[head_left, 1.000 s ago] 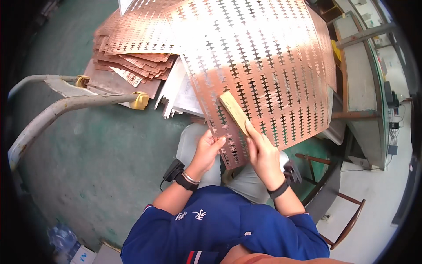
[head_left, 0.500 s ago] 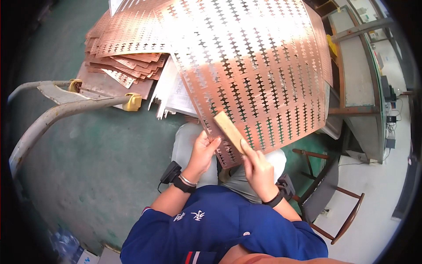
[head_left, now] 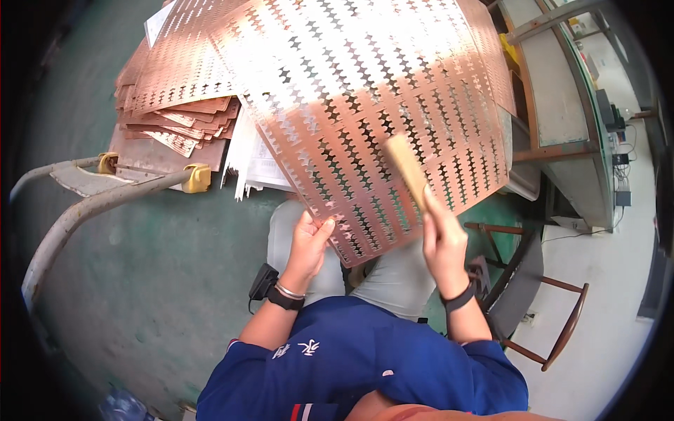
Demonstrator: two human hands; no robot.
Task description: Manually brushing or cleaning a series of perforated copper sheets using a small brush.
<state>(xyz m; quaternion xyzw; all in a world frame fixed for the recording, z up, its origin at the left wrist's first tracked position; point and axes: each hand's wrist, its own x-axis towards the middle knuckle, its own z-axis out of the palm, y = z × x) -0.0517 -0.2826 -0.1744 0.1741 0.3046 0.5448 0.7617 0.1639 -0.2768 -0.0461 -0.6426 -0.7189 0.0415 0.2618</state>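
Observation:
A large copper-coloured sheet [head_left: 382, 109], punched with rows of jagged cut-outs, tilts across my lap. At its near left edge my left hand [head_left: 310, 245] pinches the rim, thumb on top. My right hand [head_left: 444, 242] grips the lower end of a pale wooden bar [head_left: 406, 165], with the index finger stretched along it. The bar lies slantwise over the right middle part of the sheet; I cannot tell whether it touches the surface. Its underside is hidden.
Stacked copper-coloured sheets [head_left: 175, 126] lie at the far left, beside white paper-like strips [head_left: 246, 158]. A bent metal tube handle [head_left: 105, 194] with yellow ends stands left. On the right are a framed cabinet [head_left: 562, 133] and a dark chair [head_left: 523, 288].
My right hand has moved right and slightly up with the wooden bar, now farther from my left hand. The sheet has shifted left in view; my left hand keeps its hold.

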